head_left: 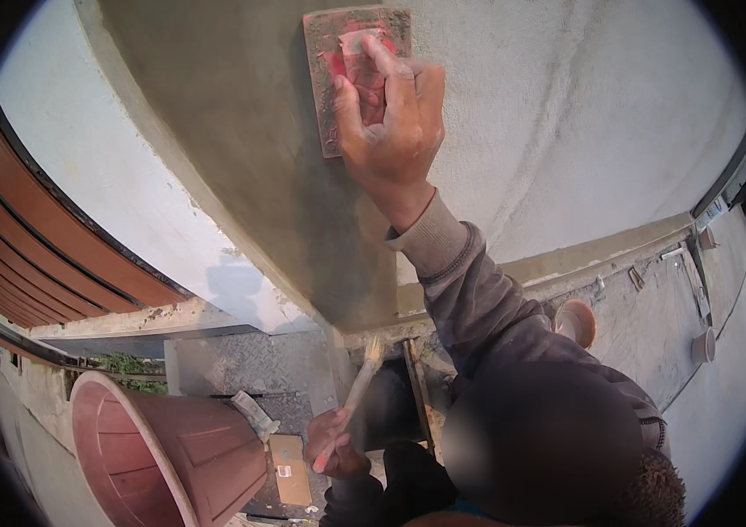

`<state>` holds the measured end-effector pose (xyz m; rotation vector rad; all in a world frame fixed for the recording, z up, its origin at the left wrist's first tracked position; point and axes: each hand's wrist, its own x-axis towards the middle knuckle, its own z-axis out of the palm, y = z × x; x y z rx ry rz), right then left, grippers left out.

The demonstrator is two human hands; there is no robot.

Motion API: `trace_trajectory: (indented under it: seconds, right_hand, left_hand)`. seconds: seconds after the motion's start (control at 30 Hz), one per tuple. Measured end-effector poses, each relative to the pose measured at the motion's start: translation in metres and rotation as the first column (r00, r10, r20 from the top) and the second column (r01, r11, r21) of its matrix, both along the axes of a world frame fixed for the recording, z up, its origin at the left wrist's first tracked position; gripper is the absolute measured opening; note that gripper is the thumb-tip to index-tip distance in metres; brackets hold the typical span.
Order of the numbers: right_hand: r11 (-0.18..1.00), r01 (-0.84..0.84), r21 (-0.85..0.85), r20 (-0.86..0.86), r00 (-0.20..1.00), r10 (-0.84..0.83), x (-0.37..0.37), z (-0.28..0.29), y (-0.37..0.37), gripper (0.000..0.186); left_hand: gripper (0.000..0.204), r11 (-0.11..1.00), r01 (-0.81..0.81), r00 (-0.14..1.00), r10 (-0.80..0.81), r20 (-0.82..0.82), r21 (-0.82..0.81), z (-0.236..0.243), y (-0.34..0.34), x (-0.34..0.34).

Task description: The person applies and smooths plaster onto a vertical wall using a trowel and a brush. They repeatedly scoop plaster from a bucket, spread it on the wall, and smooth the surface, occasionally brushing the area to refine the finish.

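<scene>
My right hand point(395, 132) is wrapped round the grip of a red plastering float point(327, 110), pressed flat on the wall. Its face is smeared with grey plaster. Beneath it lies a band of damp grey plaster point(241, 132) that runs down the wall's corner edge. Lower down, my left hand point(338, 446) grips a brush point(360, 386) with pale bristles and a red-tipped handle. The bristles point up, close to the foot of the wall corner.
A big reddish-brown tub point(206, 448) lies tipped at lower left, beside a cardboard piece point(289, 470). White wall point(584, 114) stretches right. A small orange bucket point(575, 323) and a pale pot point(703, 345) stand on the ground at right. Brown slats point(48, 228) line the left.
</scene>
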<state>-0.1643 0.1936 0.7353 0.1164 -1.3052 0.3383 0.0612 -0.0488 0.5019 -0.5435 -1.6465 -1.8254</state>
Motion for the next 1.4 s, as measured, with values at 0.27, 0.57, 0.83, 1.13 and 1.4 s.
trace_trajectory:
  seconds: [0.27,0.57,0.83,1.13,1.4]
  right_hand:
    - [0.997,-0.006,-0.082,0.166,0.986,0.020,0.017,-0.031,-0.008,0.032]
    - [0.996,0.071,0.058,0.170,0.982,-0.080,0.007,0.050,-0.012,0.035]
    - [0.991,0.071,-0.109,0.339,0.940,-0.030,0.012,-0.024,-0.029,0.045]
    - [0.996,0.076,0.036,0.130,0.988,-0.080,-0.004,0.192,-0.020,0.032]
    - [0.994,0.110,0.009,0.109,0.988,-0.110,-0.003,0.215,-0.022,0.029]
  left_hand:
    - [0.020,0.998,0.019,0.935,0.005,0.355,-0.064,0.054,-0.051,0.074]
    - [0.018,0.994,0.085,0.916,-0.053,0.398,-0.062,0.102,-0.072,0.077]
    - [0.020,0.991,0.107,0.931,-0.072,0.357,-0.079,0.125,-0.089,0.065]
    - [0.023,0.995,0.040,0.929,-0.002,0.369,-0.094,0.160,-0.096,0.062]
    - [0.021,0.997,0.043,0.947,-0.018,0.320,-0.071,0.178,-0.101,0.052]
